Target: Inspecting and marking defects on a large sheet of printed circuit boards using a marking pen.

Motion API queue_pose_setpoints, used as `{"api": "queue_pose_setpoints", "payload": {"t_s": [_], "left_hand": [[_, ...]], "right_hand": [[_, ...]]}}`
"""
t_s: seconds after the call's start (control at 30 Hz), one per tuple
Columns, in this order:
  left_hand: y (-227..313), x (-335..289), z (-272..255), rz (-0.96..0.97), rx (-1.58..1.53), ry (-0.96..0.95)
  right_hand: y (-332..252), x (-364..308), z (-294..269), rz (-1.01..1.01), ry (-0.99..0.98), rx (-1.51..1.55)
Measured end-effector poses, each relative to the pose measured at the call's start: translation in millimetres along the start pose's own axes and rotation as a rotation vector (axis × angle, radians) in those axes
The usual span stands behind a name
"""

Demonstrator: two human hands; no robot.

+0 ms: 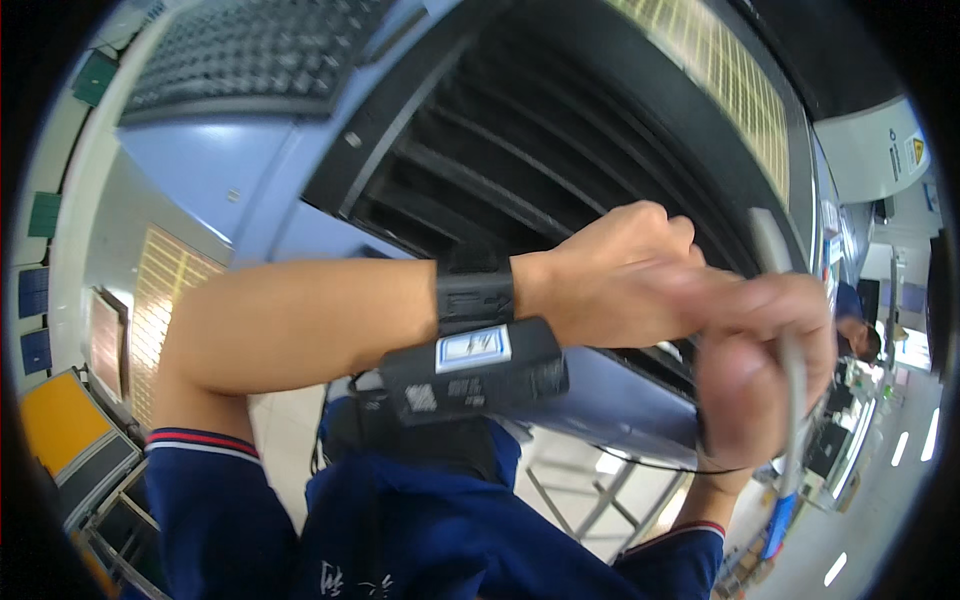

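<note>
My left forearm reaches across the picture from the left, with a black box-shaped device (480, 370) strapped at the wrist. My left hand (610, 275) is closed, its fingers curled over the edge of a black slotted rack (500, 165); whatever lies inside them is hidden. Just right of it, my right hand (765, 350) is blurred by motion. Its fingers are wrapped round a long pale grey rod (794, 420) with a blue end (778, 525). The rod stands roughly upright, its far tip above the hand near the rack's right side. The two hands overlap in the picture.
A black keyboard (240, 65) lies on the blue-grey worktop (210, 165) at upper left. Yellow gridded panels (735, 85) show beyond the rack, another at left (165, 300). A white machine (870, 155) stands at right, and a person (853, 325) is farther off. A yellow-topped box (62, 425) sits lower left.
</note>
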State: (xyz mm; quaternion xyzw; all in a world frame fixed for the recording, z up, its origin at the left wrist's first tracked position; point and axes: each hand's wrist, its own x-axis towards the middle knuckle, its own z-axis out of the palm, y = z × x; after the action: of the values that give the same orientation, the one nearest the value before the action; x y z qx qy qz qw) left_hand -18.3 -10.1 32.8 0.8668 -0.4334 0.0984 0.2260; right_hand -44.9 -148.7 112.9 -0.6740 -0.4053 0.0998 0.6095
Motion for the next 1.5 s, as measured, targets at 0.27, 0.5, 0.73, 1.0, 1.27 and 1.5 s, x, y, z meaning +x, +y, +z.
{"api": "queue_pose_setpoints", "payload": {"t_s": [0.27,0.5,0.73,1.0,1.27,1.5], "left_hand": [[-86.7,12.0,-15.2,-0.677,0.743,0.48],[-110.5,1.7,-39.8,-0.742,0.181,0.714],[-78.2,31.8,-75.8,-0.343,-0.561,1.369],[13.8,-73.4,-72.2,-0.264,-0.562,1.152],[5.3,-192.4,-58.0,-0.41,-0.368,0.816],[-3.4,-218.6,-25.4,-0.723,-0.575,1.197]], "right_hand": [[69.9,-76.5,-190.0,0.226,0.456,-1.148],[109.3,-61.3,-161.6,0.487,0.305,-0.968],[130.3,-86.9,-235.1,0.166,0.762,-0.481],[-21.1,-54.1,34.5,-0.026,0.346,-1.086],[26.1,-211.6,-48.6,0.235,0.919,0.097],[42.8,-139.6,-16.4,0.399,0.894,-0.199]]}}
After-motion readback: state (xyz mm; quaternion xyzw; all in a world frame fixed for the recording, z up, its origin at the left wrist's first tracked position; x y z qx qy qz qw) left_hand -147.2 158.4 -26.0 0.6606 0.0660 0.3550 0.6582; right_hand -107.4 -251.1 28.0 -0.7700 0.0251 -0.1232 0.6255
